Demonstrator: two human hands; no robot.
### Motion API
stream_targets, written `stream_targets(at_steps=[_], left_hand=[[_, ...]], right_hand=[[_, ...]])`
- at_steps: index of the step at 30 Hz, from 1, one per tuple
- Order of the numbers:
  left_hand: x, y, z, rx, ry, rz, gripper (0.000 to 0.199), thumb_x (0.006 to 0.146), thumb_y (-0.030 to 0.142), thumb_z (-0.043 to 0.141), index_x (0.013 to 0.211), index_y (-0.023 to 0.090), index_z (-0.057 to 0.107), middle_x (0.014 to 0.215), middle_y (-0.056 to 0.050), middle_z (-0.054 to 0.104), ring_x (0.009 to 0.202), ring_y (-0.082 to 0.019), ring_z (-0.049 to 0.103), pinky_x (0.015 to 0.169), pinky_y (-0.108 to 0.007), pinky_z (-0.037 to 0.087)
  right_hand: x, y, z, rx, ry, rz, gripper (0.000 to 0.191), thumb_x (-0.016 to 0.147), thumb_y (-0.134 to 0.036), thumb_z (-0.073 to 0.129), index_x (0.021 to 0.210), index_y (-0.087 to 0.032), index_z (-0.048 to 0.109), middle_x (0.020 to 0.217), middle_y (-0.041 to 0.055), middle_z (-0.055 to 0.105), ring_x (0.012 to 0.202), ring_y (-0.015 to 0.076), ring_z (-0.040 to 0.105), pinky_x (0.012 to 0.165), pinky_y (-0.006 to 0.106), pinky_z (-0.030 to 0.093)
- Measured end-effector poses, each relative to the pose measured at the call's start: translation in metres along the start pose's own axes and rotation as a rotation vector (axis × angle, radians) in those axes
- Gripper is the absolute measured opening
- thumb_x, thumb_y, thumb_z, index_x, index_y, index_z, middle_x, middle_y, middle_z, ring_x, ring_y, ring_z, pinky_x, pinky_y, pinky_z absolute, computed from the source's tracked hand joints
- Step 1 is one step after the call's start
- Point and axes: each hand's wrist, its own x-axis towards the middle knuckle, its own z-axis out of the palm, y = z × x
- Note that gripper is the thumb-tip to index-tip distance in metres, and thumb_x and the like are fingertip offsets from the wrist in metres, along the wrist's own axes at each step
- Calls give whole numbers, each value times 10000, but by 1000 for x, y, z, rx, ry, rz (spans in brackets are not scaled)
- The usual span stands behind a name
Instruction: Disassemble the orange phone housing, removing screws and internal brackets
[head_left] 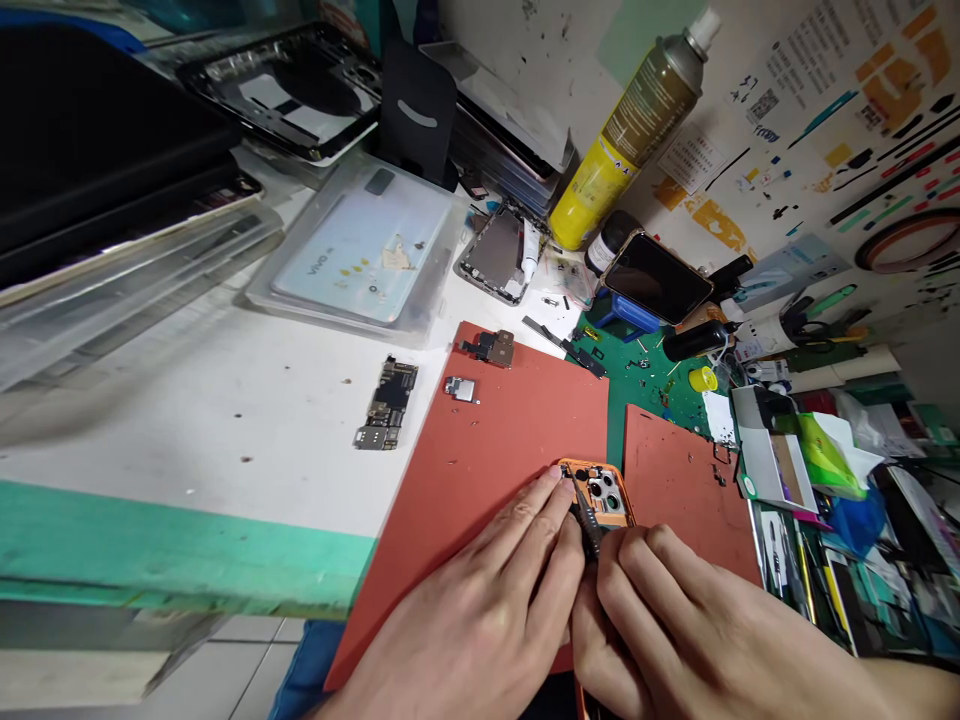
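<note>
An orange phone housing [609,520] with camera openings lies on the red mat [525,420], partly hidden beneath both hands. My right hand [660,610] is closed around a dark, thin tool [588,515], its tip reaching the housing's upper left corner. Beside that tip, the fingertips of my left hand [502,570] press on the housing's left edge; its fingers are stretched out and lie close together. A camera module [495,348] and a small silver part [460,389] rest farther up the mat. Left of the mat, a circuit board [388,403] lies on the white table.
A boxed pale phone [352,245] and an opened phone frame [495,255] lie behind. A yellow spray can [630,125] stands at the back near a black phone [658,277] on a blue stand. Tools and boxes crowd the right, beside a second red mat [690,490].
</note>
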Motion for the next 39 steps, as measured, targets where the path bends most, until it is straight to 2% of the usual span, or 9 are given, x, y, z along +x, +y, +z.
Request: stream_targets(at_steps=[2, 7, 11, 15, 17, 22, 28, 34, 39], left_hand=[[0, 0, 0, -3, -1, -11, 462, 1086, 128, 264, 1428, -3, 545, 1506, -191, 666, 1482, -287, 585, 1337, -402, 256], [2, 0, -1, 3, -3, 11, 483, 1082, 110, 228, 1434, -27, 528, 1488, -196, 674, 1450, -290, 613, 1342, -419, 253], [3, 1, -3, 12, 19, -12, 462, 1093, 125, 232, 1406, 0, 548, 1457, -180, 699, 1462, -279, 603, 1348, -401, 241], [2, 1, -4, 12, 13, -21, 445, 1100, 140, 254, 1398, 6, 556, 1479, -175, 688, 1491, -282, 575, 1348, -392, 247], [3, 1, -3, 12, 9, -11, 444, 1099, 138, 261, 1403, 2, 555, 1483, -175, 685, 1487, -287, 579, 1343, -398, 261], [1, 2, -2, 16, 2, -7, 453, 1093, 130, 257, 1403, -3, 560, 1477, -188, 687, 1480, -291, 589, 1332, -406, 291], [-3, 2, 0, 7, -7, -4, 464, 1090, 144, 275, 1424, -8, 559, 1517, -200, 656, 1499, -310, 569, 1302, -409, 352], [-1, 3, 1, 24, 0, 0, 465, 1085, 146, 292, 1433, -18, 554, 1531, -210, 643, 1510, -320, 556, 1306, -417, 352], [1, 2, -1, 29, 14, 12, 435, 1077, 123, 321, 1397, -21, 579, 1471, -207, 686, 1482, -333, 584, 1323, -439, 314]], right_hand=[[0, 1, 0, 16, 4, -10, 169, 1080, -245, 498, 1060, -197, 658, 883, 48, 776, 737, 231, 666, 752, 446, 437], [1, 2, 0, 42, 17, -14, 210, 1078, -213, 449, 1070, -187, 658, 1041, 84, 804, 966, 285, 732, 899, 458, 462], [3, 0, -1, -11, -21, -26, 170, 1041, -182, 482, 1026, -193, 651, 907, 52, 780, 757, 243, 683, 752, 437, 441], [2, -2, 1, -22, -25, -52, 127, 1014, -190, 535, 1025, -182, 661, 754, 16, 718, 553, 194, 548, 600, 421, 331], [0, -3, 2, -18, -12, -46, 121, 1013, -198, 549, 1041, -178, 666, 754, 20, 726, 556, 194, 550, 602, 420, 323], [0, -2, 3, -17, -9, -22, 183, 1028, -216, 533, 1121, -160, 679, 973, 87, 802, 791, 265, 691, 734, 450, 410], [-1, -3, 6, -1, -1, -50, 139, 974, -190, 592, 1068, -150, 686, 751, 29, 726, 543, 208, 558, 583, 421, 301], [-1, -1, 8, 25, 45, -44, 166, 1019, -204, 549, 1090, -144, 687, 875, 67, 784, 685, 251, 674, 670, 441, 392], [-1, 1, 10, 43, 53, -49, 163, 995, -178, 567, 1079, -126, 696, 742, 43, 739, 527, 222, 580, 581, 424, 312]])
